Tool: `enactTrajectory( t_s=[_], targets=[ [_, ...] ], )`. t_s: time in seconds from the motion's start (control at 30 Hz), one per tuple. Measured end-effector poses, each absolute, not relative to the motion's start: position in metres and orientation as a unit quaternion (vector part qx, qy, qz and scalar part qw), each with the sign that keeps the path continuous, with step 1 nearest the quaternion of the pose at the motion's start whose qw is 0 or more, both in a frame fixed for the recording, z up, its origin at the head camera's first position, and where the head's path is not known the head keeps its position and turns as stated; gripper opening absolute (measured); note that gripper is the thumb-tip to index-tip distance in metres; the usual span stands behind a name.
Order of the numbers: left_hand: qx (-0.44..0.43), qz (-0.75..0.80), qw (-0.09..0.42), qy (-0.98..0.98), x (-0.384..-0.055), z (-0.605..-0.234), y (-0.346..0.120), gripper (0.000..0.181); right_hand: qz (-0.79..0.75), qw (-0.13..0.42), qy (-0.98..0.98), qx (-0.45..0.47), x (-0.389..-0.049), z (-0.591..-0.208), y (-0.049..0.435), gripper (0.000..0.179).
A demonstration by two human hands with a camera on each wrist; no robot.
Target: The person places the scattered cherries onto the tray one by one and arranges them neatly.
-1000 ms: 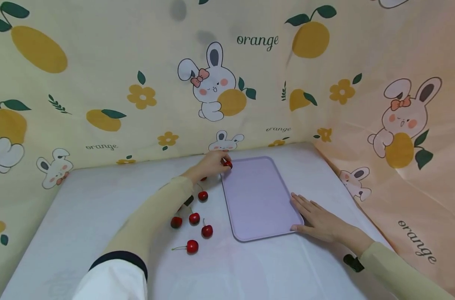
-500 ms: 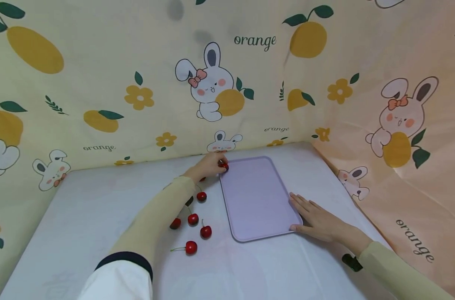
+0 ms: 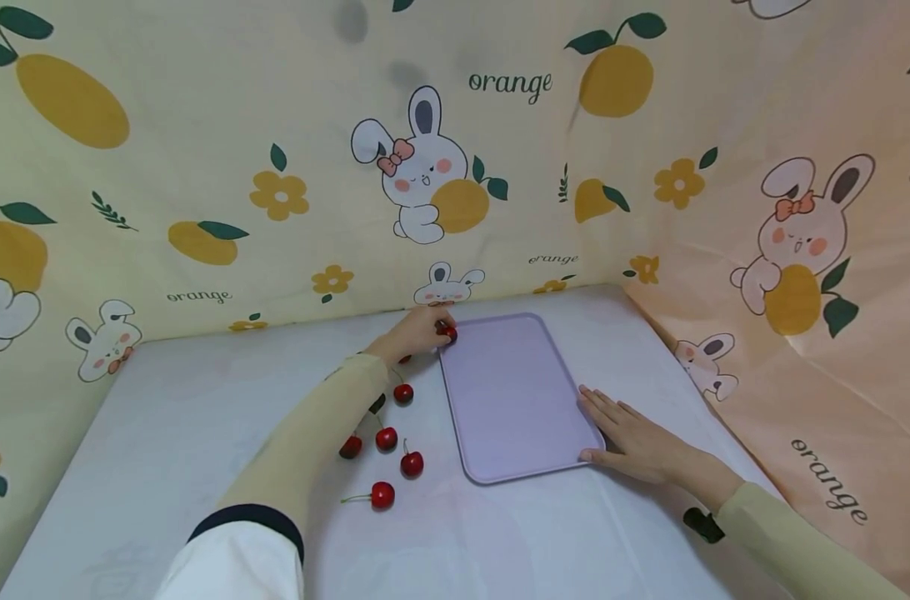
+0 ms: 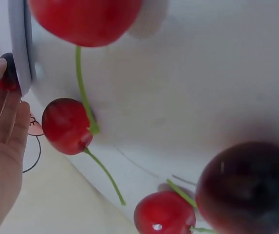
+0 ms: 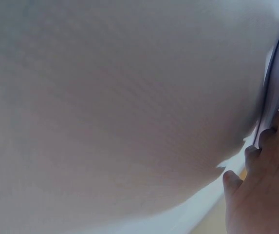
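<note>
At the far left corner of a lilac tray (image 3: 511,400), my left hand (image 3: 413,332) pinches a dark red cherry (image 3: 448,333) between thumb and fingers. The left wrist view shows that cherry (image 4: 9,73) against the tray's rim (image 4: 21,44). My right hand (image 3: 638,443) lies along the tray's near right edge, its fingers straight and touching the rim. In the right wrist view, the right hand's fingers (image 5: 268,139) meet the tray's side (image 5: 277,78).
Several loose cherries with green stems lie left of the tray, among them one cherry (image 3: 382,496) nearest me and another cherry (image 3: 412,464). My left forearm partly covers some. A white cloth (image 3: 545,542) covers the table; a printed curtain (image 3: 275,125) stands behind.
The left hand has shifted very slightly with the cherry at the tray corner, then holds still. The right hand stays on the tray edge. The head view has moved a little.
</note>
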State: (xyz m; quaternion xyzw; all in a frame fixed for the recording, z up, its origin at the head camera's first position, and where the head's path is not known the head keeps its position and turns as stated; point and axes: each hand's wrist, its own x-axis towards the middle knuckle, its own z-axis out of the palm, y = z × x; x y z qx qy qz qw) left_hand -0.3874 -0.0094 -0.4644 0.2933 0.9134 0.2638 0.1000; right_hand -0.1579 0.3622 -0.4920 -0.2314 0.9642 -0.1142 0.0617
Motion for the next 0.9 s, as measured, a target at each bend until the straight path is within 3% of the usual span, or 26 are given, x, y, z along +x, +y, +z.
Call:
enactTrajectory(
  t_s=[0.43,0.9],
  targets=[
    [0.312,0.303,0.083,0.897,-0.38,-0.444,-0.026,0.034,-0.117,0.063,0.964,-0.231,-0.158,-0.491,0.359,0.091],
    [0.333,0.363,0.025,0.87,-0.338,-0.413,-0.081,0.028,-0.119,0.06,0.963,-0.233,-0.156,-0.49,0.36,0.089]
  ],
)
